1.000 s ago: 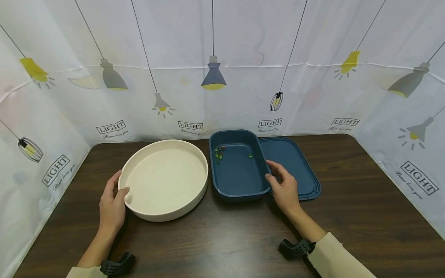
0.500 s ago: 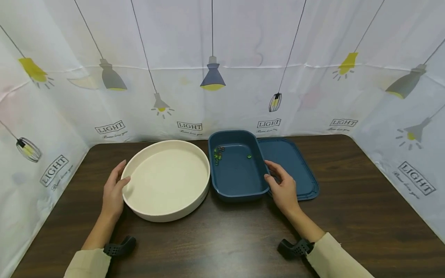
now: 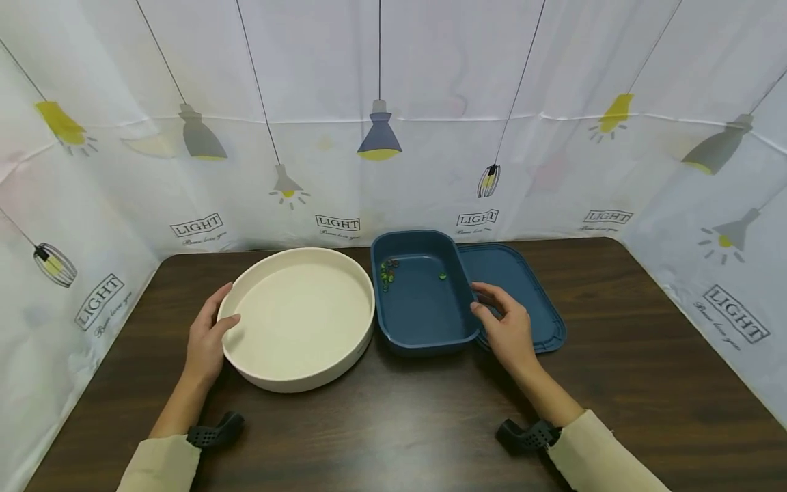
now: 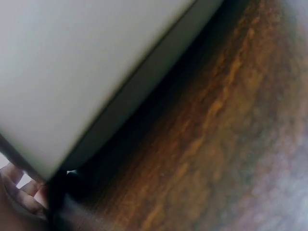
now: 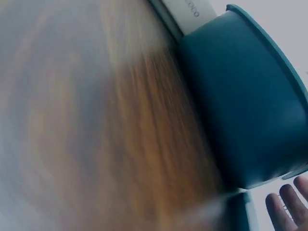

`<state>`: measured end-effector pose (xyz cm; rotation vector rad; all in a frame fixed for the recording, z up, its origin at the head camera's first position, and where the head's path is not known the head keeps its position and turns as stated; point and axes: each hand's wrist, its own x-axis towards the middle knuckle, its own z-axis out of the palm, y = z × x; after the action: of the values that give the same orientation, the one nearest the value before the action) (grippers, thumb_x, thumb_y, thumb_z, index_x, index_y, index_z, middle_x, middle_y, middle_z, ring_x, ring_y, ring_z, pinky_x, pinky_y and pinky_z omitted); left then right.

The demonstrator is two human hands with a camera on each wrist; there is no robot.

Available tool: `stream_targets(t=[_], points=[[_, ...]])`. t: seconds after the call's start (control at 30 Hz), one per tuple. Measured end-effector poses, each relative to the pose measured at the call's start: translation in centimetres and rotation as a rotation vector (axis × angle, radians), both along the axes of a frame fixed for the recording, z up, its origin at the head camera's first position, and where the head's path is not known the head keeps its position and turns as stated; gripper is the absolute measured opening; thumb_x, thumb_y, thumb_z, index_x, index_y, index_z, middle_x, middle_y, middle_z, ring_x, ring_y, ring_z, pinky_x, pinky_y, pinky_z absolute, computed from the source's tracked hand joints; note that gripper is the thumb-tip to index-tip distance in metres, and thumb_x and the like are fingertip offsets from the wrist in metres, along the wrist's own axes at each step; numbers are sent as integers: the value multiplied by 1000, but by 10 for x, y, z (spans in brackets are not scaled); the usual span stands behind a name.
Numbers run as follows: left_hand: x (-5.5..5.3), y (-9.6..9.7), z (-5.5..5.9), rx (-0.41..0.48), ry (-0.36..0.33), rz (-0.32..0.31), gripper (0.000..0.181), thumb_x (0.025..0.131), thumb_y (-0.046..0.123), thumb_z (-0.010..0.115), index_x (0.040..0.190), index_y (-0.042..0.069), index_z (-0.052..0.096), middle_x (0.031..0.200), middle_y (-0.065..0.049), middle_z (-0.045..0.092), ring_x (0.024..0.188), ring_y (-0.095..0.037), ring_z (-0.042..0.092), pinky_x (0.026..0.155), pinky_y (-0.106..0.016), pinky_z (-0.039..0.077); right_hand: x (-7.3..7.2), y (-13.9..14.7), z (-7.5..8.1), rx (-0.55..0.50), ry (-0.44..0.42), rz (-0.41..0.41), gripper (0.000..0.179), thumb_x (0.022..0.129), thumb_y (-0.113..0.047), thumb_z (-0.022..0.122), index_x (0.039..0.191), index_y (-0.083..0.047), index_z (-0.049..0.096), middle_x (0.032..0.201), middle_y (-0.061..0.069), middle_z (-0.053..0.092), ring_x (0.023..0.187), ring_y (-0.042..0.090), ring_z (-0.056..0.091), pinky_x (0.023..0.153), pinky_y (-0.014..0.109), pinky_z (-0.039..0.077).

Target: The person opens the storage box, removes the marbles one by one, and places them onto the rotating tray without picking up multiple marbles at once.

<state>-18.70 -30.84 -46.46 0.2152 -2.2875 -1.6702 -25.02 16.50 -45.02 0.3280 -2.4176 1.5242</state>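
A round cream tray [image 3: 301,311] lies on the left of the table. My left hand [image 3: 205,342] grips its left side, thumb over the rim and fingers outside the wall. Directly right of it is a deep blue rectangular box [image 3: 424,314]. Several small green and reddish pieces [image 3: 386,273] lie along the box's left inside, and one green piece [image 3: 443,277] sits apart on the right. My right hand [image 3: 509,331] is at the box's right side, fingertips and thumb tip right at the rim. Extended fingers [image 5: 281,211] show beside the box in the right wrist view.
A flat blue lid [image 3: 522,287] lies right of the box, partly beneath its edge and my right hand. The dark wooden table [image 3: 393,424] runs up to a white curtain [image 3: 424,61] printed with lamps behind and on both sides.
My left hand and the round tray have shifted slightly right, up against the box. My right thumb has eased back a little at the box's rim. The box and pieces stay put.
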Motion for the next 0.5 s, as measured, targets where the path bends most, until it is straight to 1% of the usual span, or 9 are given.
stream_targets(t=[0.1,0.17,0.23,0.3,0.37,0.43,0.5], points=[[-1,2,0,-16,8,-5,55,102,9,48,156,14,40,162,-12,37,131,2,43,94,0,37,0,2,11,3,28,7,38,99,-14,64,137,-12,62,134,13,66,122,28,64,87,6,49],[-2,3,-1,-11,14,-4,55,101,8,49,155,14,41,162,-11,38,132,3,43,93,-1,38,-1,3,21,15,52,23,40,99,-14,64,138,-11,61,133,15,66,119,29,65,87,7,50],[-2,2,-1,-1,12,-6,57,99,7,50,155,13,42,162,-9,39,134,1,43,93,-1,39,-3,1,33,32,66,54,40,98,-13,65,138,-10,61,132,16,67,116,29,65,89,11,52],[-2,0,-1,-4,1,-17,59,99,5,50,156,13,41,163,-8,38,140,-4,42,94,-1,39,-8,-3,46,83,67,88,39,98,-15,67,136,-9,62,131,16,68,116,29,65,91,20,56],[-1,-5,-1,-21,-20,-39,60,100,7,50,158,13,37,164,-9,36,145,-13,40,94,0,38,-15,-9,60,145,42,132,40,97,-19,69,135,-10,63,130,15,69,116,29,66,95,31,57],[2,-10,-1,-52,-50,-56,60,102,12,51,159,15,34,164,-11,35,146,-20,40,92,0,39,-23,-17,72,217,-10,188,43,96,-25,70,137,-13,62,133,12,67,118,29,65,96,42,57],[4,-16,-1,-72,-69,-71,64,103,18,54,161,17,28,163,-16,36,141,-21,45,89,-1,43,-32,-27,81,270,-78,256,48,95,-30,71,139,-16,59,137,11,64,120,29,65,95,48,56]])
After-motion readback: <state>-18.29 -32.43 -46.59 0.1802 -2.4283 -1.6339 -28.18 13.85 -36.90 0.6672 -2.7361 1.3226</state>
